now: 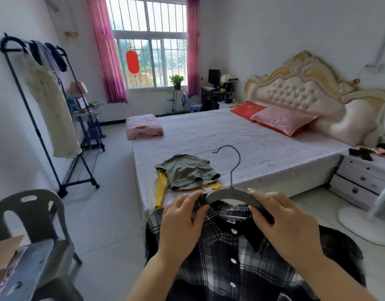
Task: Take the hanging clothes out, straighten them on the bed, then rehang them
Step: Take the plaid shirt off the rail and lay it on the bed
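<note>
A black-and-white plaid shirt (pixel 235 257) with white buttons lies at the near corner of the bed (pixel 241 135). A grey hanger (pixel 229 193) sits at its collar, hook pointing up. My left hand (pixel 183 222) pinches the collar's left side against the hanger's left arm. My right hand (pixel 282 220) grips the hanger's right arm. Just beyond, a grey-green garment (pixel 187 172) lies on a yellow one (pixel 161 190). The clothes rack (pixel 46 118) at the left wall holds a cream dress (pixel 52 109) and dark garments (pixel 50 55).
A grey plastic chair (pixel 33 220) and a box stand at the near left. A folded pink quilt (pixel 143 127) and pillows (pixel 280 120) lie on the bed. A white nightstand (pixel 365 177) and a fan base (pixel 365 224) are at the right.
</note>
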The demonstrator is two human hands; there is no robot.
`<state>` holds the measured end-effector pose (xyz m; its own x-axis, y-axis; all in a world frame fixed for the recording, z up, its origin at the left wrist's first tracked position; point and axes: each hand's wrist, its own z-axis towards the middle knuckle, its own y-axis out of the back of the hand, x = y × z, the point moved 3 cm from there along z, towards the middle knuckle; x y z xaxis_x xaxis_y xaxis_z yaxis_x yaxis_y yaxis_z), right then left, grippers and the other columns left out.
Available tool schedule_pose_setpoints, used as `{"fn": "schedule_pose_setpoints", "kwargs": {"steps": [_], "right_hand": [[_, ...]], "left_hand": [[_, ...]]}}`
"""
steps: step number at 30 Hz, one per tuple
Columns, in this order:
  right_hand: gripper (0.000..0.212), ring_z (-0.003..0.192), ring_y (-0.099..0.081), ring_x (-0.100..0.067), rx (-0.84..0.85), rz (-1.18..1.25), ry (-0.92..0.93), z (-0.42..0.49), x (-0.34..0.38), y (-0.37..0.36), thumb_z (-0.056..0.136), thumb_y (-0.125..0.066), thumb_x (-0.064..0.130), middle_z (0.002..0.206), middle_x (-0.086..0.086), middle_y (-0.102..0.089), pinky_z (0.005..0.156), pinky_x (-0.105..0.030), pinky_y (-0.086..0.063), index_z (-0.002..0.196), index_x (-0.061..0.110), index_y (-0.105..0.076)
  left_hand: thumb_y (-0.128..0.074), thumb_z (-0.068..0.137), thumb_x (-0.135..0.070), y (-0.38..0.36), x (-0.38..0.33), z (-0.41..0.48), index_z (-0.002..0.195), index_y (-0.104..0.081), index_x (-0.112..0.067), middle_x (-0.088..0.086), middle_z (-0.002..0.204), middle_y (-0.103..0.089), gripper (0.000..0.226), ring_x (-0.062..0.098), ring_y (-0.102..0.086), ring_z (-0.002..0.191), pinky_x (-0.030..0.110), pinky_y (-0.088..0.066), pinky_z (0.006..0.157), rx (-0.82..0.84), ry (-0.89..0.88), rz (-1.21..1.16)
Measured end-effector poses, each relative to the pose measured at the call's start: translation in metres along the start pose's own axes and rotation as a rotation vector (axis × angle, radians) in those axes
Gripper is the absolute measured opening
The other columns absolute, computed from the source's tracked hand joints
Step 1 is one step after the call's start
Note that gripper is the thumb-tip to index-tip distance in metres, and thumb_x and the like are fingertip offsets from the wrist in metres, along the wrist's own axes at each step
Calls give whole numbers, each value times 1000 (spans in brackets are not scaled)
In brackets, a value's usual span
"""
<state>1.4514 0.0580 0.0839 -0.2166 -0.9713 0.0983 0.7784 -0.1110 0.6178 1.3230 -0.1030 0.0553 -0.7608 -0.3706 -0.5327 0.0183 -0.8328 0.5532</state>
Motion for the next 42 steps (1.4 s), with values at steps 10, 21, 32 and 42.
{"fn": "schedule_pose_setpoints", "kwargs": {"steps": [10,21,32,42], "right_hand": [[40,45,-56,-10,34,114,117,118,-81,-138,63,-85,27,77,10,-65,35,-14,-31,100,25,-71],[44,52,-60,-7,133,287,108,228,-122,-310,59,-87,24,81,14,-66,40,-14,-40,100,29,-71],[44,57,-60,-6,244,414,73,340,-136,-505,61,-87,20,84,12,-67,46,-13,-43,101,27,-72],[39,57,-49,5,421,567,31,415,-169,-678,64,-85,17,85,11,-65,48,-10,-42,100,23,-72]], "left_hand": [[-72,79,-20,-84,61,125,110,-67,-16,-3,96,-67,32,14,-63,80,38,-54,74,-87,95,124],[-70,81,-21,-165,180,246,113,-65,-15,-2,96,-67,33,18,-64,80,43,-55,73,-93,203,137],[-69,82,-23,-229,334,381,114,-65,-15,-3,102,-66,33,16,-62,91,44,-52,82,-56,286,140],[-64,87,-26,-301,450,477,118,-61,-16,-4,108,-64,33,13,-59,100,37,-47,91,50,413,200]]}}
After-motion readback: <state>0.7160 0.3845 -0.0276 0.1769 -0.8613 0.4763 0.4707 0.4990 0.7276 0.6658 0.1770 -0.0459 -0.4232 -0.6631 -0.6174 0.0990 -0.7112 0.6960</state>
